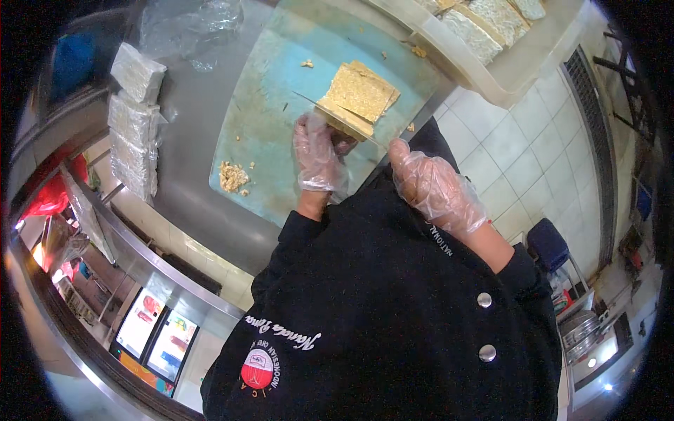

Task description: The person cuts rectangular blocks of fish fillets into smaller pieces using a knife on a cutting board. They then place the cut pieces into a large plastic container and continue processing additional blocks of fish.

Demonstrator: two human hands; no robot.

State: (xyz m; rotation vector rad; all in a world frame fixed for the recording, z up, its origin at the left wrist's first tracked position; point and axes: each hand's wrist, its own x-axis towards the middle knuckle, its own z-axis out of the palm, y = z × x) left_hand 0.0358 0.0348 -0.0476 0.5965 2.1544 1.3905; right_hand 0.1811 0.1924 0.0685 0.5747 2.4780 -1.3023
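Observation:
A block of tempeh (363, 92), cut into slices, lies on a blue-green cutting board (263, 116). My left hand (318, 152), in a clear plastic glove, grips the near side of the tempeh, with some fingers hidden beneath the front slice. My right hand (437, 189), gloved likewise, is closed around the handle of a knife (377, 142). The handle is hidden in the fist. Seen almost edge-on, the thin blade crosses the front of the tempeh, its tip extending past the left side.
Tempeh crumbs (232, 177) form a small heap on the board's left. Several plastic-wrapped blocks (131, 142) line the steel table's (197, 131) left edge, near loose clear plastic (189, 26). A translucent tub (505, 89) with tempeh pieces (468, 34) stands at upper right.

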